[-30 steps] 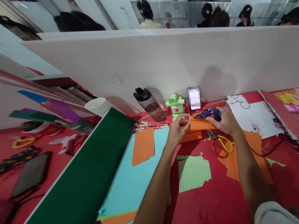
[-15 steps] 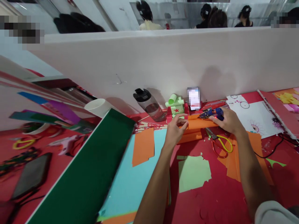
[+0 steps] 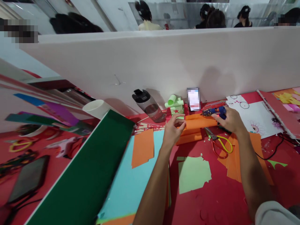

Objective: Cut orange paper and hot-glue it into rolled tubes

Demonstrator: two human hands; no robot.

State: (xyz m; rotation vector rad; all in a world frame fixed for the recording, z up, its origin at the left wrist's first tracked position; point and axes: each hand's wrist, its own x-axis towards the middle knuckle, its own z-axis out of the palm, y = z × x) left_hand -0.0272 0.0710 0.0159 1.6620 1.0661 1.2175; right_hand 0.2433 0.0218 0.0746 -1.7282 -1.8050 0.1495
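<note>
White partition wall (image 3: 164, 62) runs across the back of a red table (image 3: 211, 200). Long dark green board (image 3: 89, 175) lies diagonally on the left, lapping a large light blue paper sheet (image 3: 136, 181); a flat orange paper piece (image 3: 142, 147) sits on that sheet. White patterned paper (image 3: 255, 118) is at right, just beside a stack of orange sheets (image 3: 255, 147). Pale green paper scrap (image 3: 193, 173) lies centre, between the two forearms. Clear water bottle with black lid (image 3: 148, 106) leans against the wall, near a small green and red paper model with a red star (image 3: 175, 107). Red and yellow scissors (image 3: 219, 142) lie just below the right hand. Rolled orange paper (image 3: 198, 123) is at the back centre, just in front of the model. Left hand (image 3: 172, 131) pinches its left end, fingers curled on the paper. Right hand (image 3: 231, 120) is clenched round a blue hot glue gun (image 3: 214, 111), nozzle pointing left and touching or just over the roll's top edge; cannot tell which.
</note>
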